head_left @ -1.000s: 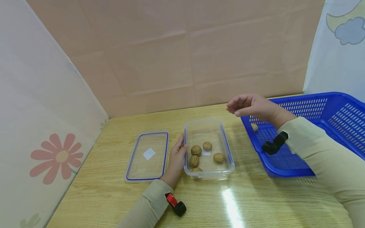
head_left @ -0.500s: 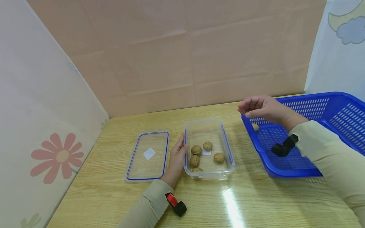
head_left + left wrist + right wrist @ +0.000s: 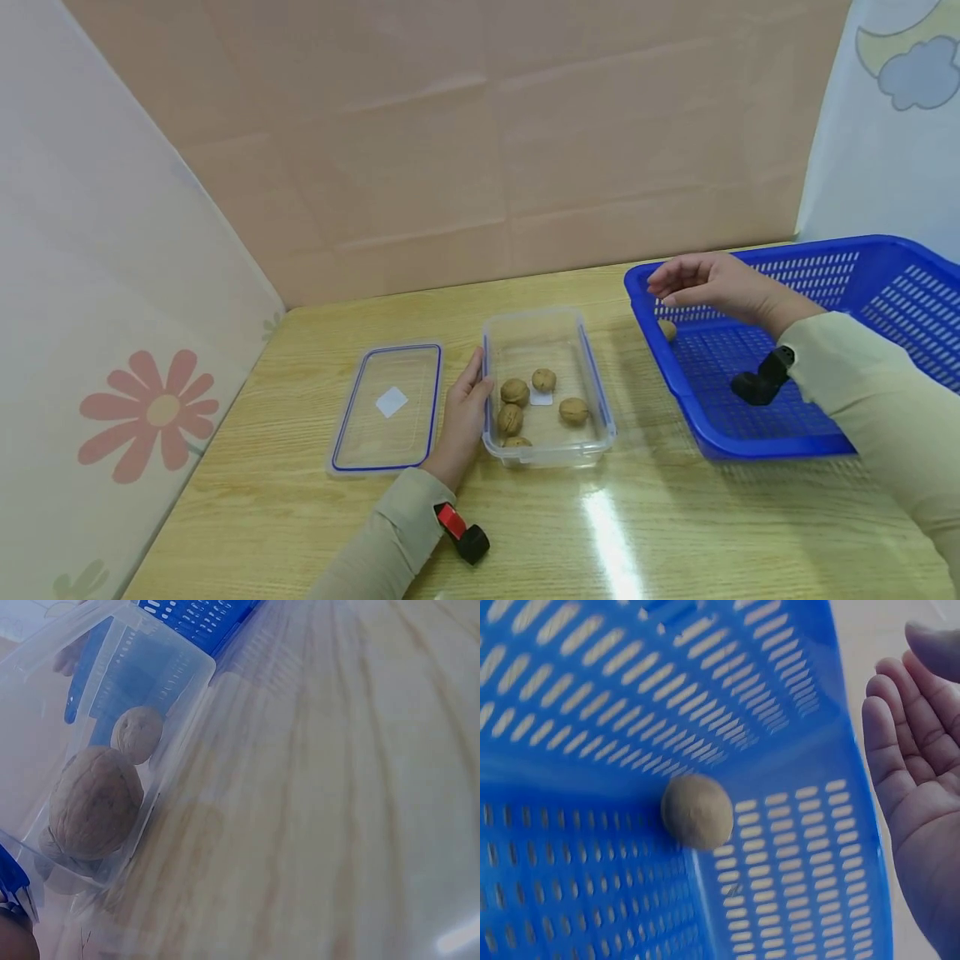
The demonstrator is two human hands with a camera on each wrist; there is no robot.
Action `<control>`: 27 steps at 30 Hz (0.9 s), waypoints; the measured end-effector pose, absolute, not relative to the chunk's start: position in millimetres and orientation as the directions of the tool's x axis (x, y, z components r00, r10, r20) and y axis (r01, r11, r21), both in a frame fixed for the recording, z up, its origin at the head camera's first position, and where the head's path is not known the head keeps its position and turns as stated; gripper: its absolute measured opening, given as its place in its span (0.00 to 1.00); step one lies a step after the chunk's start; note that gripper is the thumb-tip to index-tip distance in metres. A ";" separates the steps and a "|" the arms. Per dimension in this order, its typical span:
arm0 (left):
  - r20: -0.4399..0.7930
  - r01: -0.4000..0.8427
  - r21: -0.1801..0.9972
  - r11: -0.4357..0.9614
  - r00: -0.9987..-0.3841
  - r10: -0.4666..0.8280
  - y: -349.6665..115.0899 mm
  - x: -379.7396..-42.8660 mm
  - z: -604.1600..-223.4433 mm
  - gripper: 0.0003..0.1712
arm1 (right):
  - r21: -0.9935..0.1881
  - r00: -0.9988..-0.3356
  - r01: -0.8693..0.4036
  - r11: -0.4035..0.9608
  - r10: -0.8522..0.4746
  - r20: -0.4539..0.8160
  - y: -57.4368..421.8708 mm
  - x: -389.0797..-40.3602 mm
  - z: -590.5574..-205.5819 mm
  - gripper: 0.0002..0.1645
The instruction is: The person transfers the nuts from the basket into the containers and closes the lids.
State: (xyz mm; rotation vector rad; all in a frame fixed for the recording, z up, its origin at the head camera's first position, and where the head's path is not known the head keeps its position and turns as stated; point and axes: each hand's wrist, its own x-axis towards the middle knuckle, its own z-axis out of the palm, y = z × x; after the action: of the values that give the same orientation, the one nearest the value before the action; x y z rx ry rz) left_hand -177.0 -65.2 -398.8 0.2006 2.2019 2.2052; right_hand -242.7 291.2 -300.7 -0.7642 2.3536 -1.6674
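A clear plastic container with a blue seal holds several walnuts on its floor. My left hand rests against its left side, fingers extended along the wall and thumb at the rim. The left wrist view shows walnuts through the clear wall. Over the back left corner of a blue basket hovers my right hand, its fingers loosely bent. In the right wrist view, the palm of that hand holds nothing. A single walnut lies in the basket's corner.
A clear lid with a blue gasket lies flat on the wooden table, left of my left hand. Behind the table rises a peach-coloured backdrop. A white panel with a flower print borders the left side.
My right hand has moved right, from between the container and the basket to over the basket's back left corner. My left hand has stayed at the container.
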 end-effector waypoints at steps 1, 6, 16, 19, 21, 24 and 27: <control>0.078 0.077 0.997 -0.005 -0.992 0.102 -65.5 -177.3 -398.8 0.30 | -0.915 -0.861 -0.308 0.259 -0.486 0.152 292.4 -243.0 -301.8 0.16; 0.087 0.087 0.996 0.004 -0.991 0.100 -67.2 -178.2 -398.2 0.30 | -0.903 -0.904 -0.235 0.361 -0.422 0.066 295.1 -245.2 -306.8 0.15; 0.090 0.092 0.996 0.008 -0.992 0.090 -68.6 -180.1 -400.3 0.29 | -0.785 -0.951 -0.133 0.606 -0.301 -0.070 299.2 -253.9 -318.6 0.25; 0.099 0.101 0.995 0.012 -0.991 0.090 -68.1 -179.5 -400.3 0.29 | -0.753 -0.955 -0.141 0.643 -0.290 -0.069 299.9 -254.8 -323.4 0.25; 0.112 0.114 0.993 0.020 -0.989 0.094 -68.0 -179.0 -400.0 0.29 | -0.739 -0.956 -0.145 0.658 -0.285 -0.067 300.2 -255.3 -325.9 0.24; 0.118 0.121 0.992 0.026 -0.988 0.097 -68.0 -178.4 -399.3 0.29 | -0.730 -0.956 -0.146 0.668 -0.285 -0.071 300.5 -255.9 -328.9 0.23; 0.123 0.126 0.992 0.028 -0.988 0.099 -68.3 -177.7 -399.3 0.29 | -0.729 -0.954 -0.144 0.669 -0.290 -0.077 300.6 -256.7 -331.6 0.23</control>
State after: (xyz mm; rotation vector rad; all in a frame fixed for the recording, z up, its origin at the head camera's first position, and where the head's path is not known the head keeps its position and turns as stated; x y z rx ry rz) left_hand -177.7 -68.3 -399.3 0.2480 2.2667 2.1896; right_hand -256.7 300.6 -331.6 -0.3544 2.6964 -1.1531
